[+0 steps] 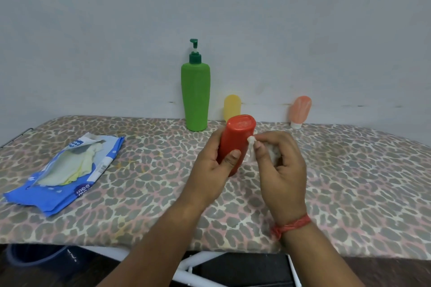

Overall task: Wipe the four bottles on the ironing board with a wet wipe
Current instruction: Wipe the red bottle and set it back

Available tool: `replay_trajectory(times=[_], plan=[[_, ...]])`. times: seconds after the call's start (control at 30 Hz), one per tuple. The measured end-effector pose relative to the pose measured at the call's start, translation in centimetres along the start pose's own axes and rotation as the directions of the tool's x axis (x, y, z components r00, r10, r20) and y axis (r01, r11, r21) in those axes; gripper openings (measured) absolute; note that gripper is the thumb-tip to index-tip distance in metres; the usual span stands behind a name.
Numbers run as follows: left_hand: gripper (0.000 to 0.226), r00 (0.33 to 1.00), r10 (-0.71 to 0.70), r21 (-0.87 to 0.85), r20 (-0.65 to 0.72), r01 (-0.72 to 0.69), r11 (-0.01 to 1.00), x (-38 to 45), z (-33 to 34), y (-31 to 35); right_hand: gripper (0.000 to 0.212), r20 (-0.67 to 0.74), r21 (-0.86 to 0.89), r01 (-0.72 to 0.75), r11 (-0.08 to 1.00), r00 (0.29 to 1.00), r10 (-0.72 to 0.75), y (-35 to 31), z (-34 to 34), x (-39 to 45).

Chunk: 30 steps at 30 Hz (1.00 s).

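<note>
Both hands are being held above the middle of the ironing board [326, 182]. A red bottle [234, 141] is being gripped by the left hand [211, 170], with the fingers wrapped behind it and the thumb pressed against its near side; the bottle is being held tilted, flat base uppermost and toward the wall. A crumpled white wet wipe [251, 147] is being pinched by the right hand [279, 170], fingers curled closed around the bunched part, and its free end is being pressed against the right side of the red bottle just below the base. A red thread band [291, 226] is being worn at the right wrist.

Three bottles are being left standing at the far edge of the board against the wall: a tall green pump bottle [195, 98], a small yellow bottle [232, 106] partly hidden behind the red one, and a peach tube [300, 109] well apart to the right. An opened blue wipe packet [67, 170] is lying on the board's left part.
</note>
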<state>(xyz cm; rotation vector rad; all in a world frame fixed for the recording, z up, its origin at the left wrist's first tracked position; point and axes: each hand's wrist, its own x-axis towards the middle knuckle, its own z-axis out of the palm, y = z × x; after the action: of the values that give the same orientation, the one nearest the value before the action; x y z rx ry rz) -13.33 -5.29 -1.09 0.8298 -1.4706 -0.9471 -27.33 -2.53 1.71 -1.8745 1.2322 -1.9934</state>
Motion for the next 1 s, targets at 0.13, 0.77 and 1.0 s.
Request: replay_trajectory(times=[0.13,0.77,1.0], plan=[[0.044,0.999,0.031,0.059,0.015,-0.032,0.998,-0.1,0.4,0.1,0.01,0.033,-0.192,0.207,0.959,0.978,-0.205,-3.6,-0.5,2.1],[0.039,0.999,0.014,-0.035,-0.042,-0.015,0.999,-0.2,0.2,-0.5,0.008,0.391,-0.401,0.311,0.862,0.909,-0.146,-6.6,-1.7,3.6],[0.036,0.954,-0.163,-0.36,-0.253,0.064,0.931,1.1,-1.1,-0.9,0.019,0.171,-0.232,-0.258,0.938,0.938,0.3,0.8,-0.3,1.3]])
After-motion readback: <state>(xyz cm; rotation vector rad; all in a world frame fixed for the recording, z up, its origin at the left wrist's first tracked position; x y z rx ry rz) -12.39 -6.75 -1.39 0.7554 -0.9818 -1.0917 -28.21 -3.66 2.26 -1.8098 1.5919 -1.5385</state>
